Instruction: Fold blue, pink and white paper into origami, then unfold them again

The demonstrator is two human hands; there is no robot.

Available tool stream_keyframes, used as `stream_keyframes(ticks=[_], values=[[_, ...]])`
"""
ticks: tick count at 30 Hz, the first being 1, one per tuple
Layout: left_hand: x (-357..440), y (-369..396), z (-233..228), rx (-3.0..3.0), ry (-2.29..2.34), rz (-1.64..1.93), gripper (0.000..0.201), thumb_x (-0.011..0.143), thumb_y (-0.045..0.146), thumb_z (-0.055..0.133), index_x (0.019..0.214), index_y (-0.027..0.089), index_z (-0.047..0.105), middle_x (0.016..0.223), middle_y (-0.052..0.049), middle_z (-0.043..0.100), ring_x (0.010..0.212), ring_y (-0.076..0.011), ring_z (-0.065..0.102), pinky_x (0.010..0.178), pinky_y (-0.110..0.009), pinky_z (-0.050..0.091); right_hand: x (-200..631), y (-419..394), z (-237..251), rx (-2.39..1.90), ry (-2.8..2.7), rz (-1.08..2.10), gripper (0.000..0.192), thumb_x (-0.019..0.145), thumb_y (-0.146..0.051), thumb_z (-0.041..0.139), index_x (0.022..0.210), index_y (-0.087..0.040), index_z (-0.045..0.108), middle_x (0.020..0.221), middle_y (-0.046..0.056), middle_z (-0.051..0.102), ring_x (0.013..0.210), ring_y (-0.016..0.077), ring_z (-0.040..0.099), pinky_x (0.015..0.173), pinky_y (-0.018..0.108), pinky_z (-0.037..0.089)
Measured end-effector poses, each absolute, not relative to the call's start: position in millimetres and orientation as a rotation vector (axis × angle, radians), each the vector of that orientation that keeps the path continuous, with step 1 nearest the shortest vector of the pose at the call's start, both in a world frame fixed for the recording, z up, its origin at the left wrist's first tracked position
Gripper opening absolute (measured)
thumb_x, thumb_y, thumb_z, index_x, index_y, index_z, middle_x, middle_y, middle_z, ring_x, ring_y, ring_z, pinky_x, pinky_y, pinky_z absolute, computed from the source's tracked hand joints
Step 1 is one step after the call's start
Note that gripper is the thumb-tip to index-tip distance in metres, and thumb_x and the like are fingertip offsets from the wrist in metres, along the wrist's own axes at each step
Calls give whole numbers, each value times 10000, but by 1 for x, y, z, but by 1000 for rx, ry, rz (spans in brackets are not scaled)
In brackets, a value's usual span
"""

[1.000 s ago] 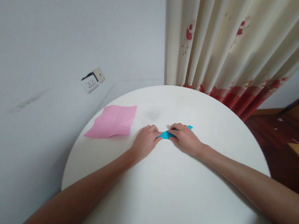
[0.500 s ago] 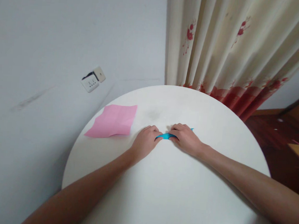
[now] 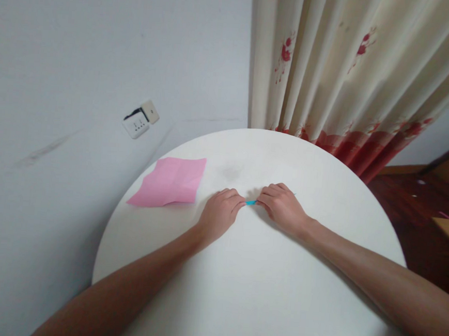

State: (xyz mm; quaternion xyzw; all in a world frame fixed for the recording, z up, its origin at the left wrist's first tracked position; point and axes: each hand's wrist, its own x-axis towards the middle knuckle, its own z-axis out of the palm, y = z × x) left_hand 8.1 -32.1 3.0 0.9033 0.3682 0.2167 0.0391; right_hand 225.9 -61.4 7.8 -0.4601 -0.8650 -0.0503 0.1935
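Since 1 second ago, both hands have closed over the blue paper (image 3: pixel 251 202); left hand (image 3: pixel 217 214) and right hand (image 3: pixel 281 207) fingers curl shut, pinching it. Uneven pressure could skew the crease.

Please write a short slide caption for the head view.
Both hands press blue paper on white round table.

No legible text, label or number on any surface

Bench (image 3: pixel 261 295) bare near body, wide passage; pink paper (image 3: pixel 171 180) lies flat at left edge; wall (image 3: pixel 82 48) and curtain (image 3: pixel 333 68) close off far side
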Motion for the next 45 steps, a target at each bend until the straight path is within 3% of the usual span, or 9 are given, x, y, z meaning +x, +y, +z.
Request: stream_keyframes(ticks=[7,15,28,33,36,40,42,45], values=[[13,-35,2,2755,1047,771,170,978,288,574,980,206,723,879,-20,669,853,-178,593,789,-305,445,223,-64,12,-1228,-2457,-190,158,928,-89,559,882,-158,693,836,49,671,811,191,542,776,330,309],[9,-35,7,2798,1112,830,193,995,258,531,929,195,702,867,-32,661,848,-188,583,773,-321,436,234,-55,14,-1200,-2414,-256,198,983,-185,534,848,-166,677,818,51,683,813,195,563,821,342,308],[2,-26,5,2593,1296,891,222,992,260,502,894,210,694,876,-29,687,886,-199,611,803,-316,449,297,-26,18,-1246,-2127,27,246,983,-291,527,813,-190,674,791,49,690,748,204,612,749,332,413],[1,-20,3,2433,1334,864,230,951,224,527,818,199,713,823,-29,700,816,-191,636,759,-303,461,290,-28,17,-1347,-1667,-154,278,1005,-304,439,1019,-189,693,1002,114,694,957,266,617,864,416,468],[2,-17,-1,2379,1318,871,229,941,241,537,820,204,728,835,-27,728,811,-188,651,757,-296,466,266,-43,19,-1289,-1779,-166,292,992,-284,458,1180,-194,662,1150,139,665,1094,287,578,946,460,456],[7,-19,-4,2317,1337,860,215,941,268,549,869,212,743,845,-14,753,764,-177,658,721,-282,468,224,-68,14,-1168,-2140,-128,325,975,-187,438,1219,-179,654,1290,145,624,1222,293,522,1008,472,432],[10,-21,-4,2305,1344,837,203,942,257,544,896,219,738,829,-7,751,732,-169,657,690,-273,466,207,-77,7,-1202,-2271,-67,377,995,-201,410,1317,-145,598,1375,157,582,1307,295,475,1085,477,384],[11,-21,-4,2315,1403,795,165,937,237,555,1015,220,699,811,-6,732,732,-170,662,685,-270,480,193,-82,-7,-1273,-2399,13,554,1031,-382,390,1477,-54,415,1539,207,408,1445,321,330,1176,512,279]])
